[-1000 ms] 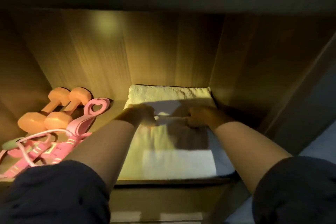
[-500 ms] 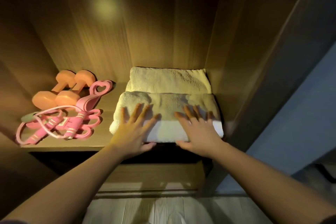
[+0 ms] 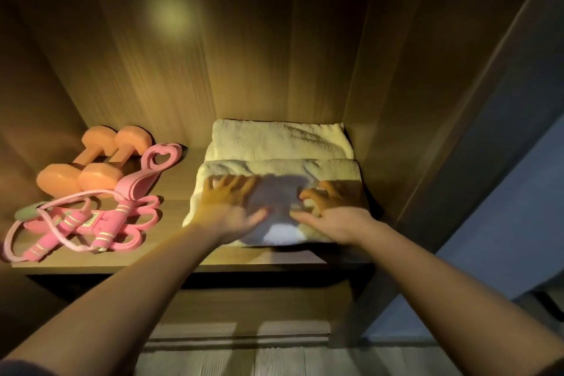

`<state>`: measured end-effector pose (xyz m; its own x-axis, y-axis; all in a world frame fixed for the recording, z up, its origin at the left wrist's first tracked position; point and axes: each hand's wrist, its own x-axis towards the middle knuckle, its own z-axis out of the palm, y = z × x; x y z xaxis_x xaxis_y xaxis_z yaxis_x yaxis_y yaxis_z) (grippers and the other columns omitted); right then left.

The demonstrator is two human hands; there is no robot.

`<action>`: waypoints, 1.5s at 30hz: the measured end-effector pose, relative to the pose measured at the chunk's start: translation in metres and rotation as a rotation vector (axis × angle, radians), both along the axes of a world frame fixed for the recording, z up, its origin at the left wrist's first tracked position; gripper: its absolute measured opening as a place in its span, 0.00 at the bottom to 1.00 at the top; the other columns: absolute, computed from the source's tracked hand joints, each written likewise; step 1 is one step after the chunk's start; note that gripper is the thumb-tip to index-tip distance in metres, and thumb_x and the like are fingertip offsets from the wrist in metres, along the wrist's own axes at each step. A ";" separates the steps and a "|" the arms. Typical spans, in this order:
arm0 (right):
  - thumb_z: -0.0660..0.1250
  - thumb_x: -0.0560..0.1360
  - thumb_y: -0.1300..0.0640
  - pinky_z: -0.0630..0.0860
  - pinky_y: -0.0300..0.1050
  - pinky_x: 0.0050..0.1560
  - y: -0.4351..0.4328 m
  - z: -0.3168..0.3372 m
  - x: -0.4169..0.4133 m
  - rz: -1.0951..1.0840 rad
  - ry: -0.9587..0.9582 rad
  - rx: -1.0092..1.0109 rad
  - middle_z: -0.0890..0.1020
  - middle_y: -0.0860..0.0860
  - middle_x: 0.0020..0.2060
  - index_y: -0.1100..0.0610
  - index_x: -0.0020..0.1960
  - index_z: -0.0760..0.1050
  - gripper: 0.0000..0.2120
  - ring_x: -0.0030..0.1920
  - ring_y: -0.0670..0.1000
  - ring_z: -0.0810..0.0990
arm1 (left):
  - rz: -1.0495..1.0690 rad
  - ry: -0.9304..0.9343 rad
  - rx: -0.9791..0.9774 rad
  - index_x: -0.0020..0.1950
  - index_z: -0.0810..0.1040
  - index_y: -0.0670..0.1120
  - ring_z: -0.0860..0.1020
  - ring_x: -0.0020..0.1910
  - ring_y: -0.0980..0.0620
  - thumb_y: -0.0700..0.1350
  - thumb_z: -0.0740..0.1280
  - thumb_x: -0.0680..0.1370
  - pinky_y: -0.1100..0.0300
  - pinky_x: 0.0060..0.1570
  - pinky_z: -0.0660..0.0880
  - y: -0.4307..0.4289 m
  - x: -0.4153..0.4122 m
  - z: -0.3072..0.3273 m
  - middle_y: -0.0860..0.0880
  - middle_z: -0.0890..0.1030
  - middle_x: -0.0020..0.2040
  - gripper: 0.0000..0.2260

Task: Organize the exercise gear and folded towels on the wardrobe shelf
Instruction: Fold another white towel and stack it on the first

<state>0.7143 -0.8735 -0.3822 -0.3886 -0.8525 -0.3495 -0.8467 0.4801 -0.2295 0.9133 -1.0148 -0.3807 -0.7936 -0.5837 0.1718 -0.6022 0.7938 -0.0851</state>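
Observation:
Two folded pale towels lie on the right half of the wooden shelf (image 3: 171,256): a back towel (image 3: 280,140) and a front towel (image 3: 274,171) nearer the edge. My left hand (image 3: 229,207) lies flat on the front towel with fingers spread. My right hand (image 3: 331,210) rests on the same towel, its fingers bent, fingertips pressing into the cloth. On the left half sit two orange dumbbells (image 3: 91,162) side by side. In front of them lie a pink resistance band with a heart-shaped loop (image 3: 143,183) and a pink skipping rope (image 3: 64,229).
The wardrobe's right side wall (image 3: 396,131) stands just beyond the towels, and the back panel (image 3: 213,70) is close behind them. A lower shelf (image 3: 244,308) and a pale floor (image 3: 274,360) show below. Dark doorframe at far right.
Both hands slid a little along the front towel, and the right hand's fingers bent from flat to curled. The view drew back slightly. Dumbbells, band and rope stayed put.

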 end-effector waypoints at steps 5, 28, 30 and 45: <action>0.47 0.79 0.33 0.39 0.64 0.74 -0.050 0.013 0.000 -0.024 0.081 -0.362 0.41 0.45 0.79 0.38 0.78 0.46 0.30 0.79 0.56 0.38 | 0.124 -0.080 0.116 0.78 0.44 0.63 0.43 0.79 0.41 0.73 0.41 0.75 0.31 0.71 0.43 -0.024 -0.046 0.008 0.50 0.43 0.81 0.33; 0.39 0.78 0.31 0.30 0.69 0.70 -0.031 -0.028 0.017 -0.089 0.281 -0.162 0.33 0.44 0.78 0.36 0.77 0.35 0.31 0.76 0.58 0.29 | 0.189 0.004 0.166 0.76 0.33 0.63 0.31 0.77 0.45 0.71 0.35 0.75 0.38 0.73 0.33 0.006 0.008 -0.025 0.48 0.32 0.79 0.32; 0.40 0.78 0.31 0.31 0.68 0.71 -0.024 -0.021 0.020 -0.120 0.226 -0.108 0.32 0.45 0.77 0.35 0.77 0.35 0.31 0.76 0.59 0.29 | 0.227 -0.019 0.186 0.77 0.35 0.63 0.35 0.78 0.43 0.70 0.40 0.77 0.37 0.73 0.37 0.010 0.018 -0.018 0.46 0.35 0.80 0.32; 0.45 0.81 0.37 0.38 0.67 0.74 0.066 0.026 0.123 0.307 0.383 -0.391 0.44 0.51 0.80 0.42 0.79 0.44 0.29 0.79 0.57 0.38 | 0.279 0.213 0.174 0.79 0.55 0.55 0.48 0.79 0.49 0.62 0.52 0.81 0.38 0.74 0.47 0.144 0.101 0.011 0.50 0.53 0.80 0.27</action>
<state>0.8377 -0.8072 -0.3564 -0.1419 -0.9817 0.1268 -0.9895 0.1440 0.0077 1.0147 -0.8709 -0.3693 -0.5575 -0.8068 0.1955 -0.7866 0.5887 0.1863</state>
